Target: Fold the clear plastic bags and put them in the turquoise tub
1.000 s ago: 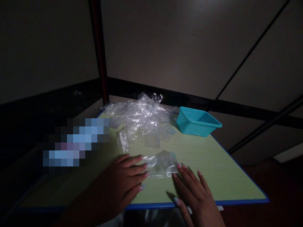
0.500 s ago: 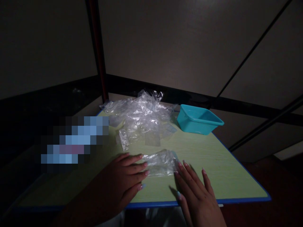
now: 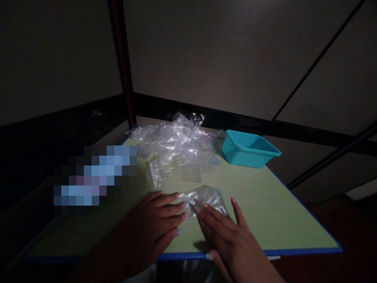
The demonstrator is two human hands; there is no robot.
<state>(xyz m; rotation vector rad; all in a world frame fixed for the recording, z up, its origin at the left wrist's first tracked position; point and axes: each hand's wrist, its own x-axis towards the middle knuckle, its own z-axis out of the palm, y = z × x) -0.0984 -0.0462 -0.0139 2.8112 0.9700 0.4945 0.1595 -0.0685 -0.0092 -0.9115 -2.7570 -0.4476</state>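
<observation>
A clear plastic bag [image 3: 206,195] lies flat on the table in front of me, wrinkled and shiny. My left hand [image 3: 160,220] rests palm down at its left end, fingers stretched out and fingertips touching the edge. My right hand [image 3: 229,236] reaches over the bag's near right part with its fingers extended, the fingertips on or just above the plastic. Beyond both hands is a loose heap of clear plastic bags [image 3: 179,141], with a few lying separately at its near side.
A turquoise plastic basin [image 3: 250,151] stands at the table's far right. The pale green table [image 3: 288,220] has a blue edge. Walls close in behind it and at the left. A blurred-out blue patch [image 3: 97,177] covers the left side.
My right hand has slid left, from the bag's right end to over its middle. The left hand stays in place. The bag looks more wrinkled on its right side.
</observation>
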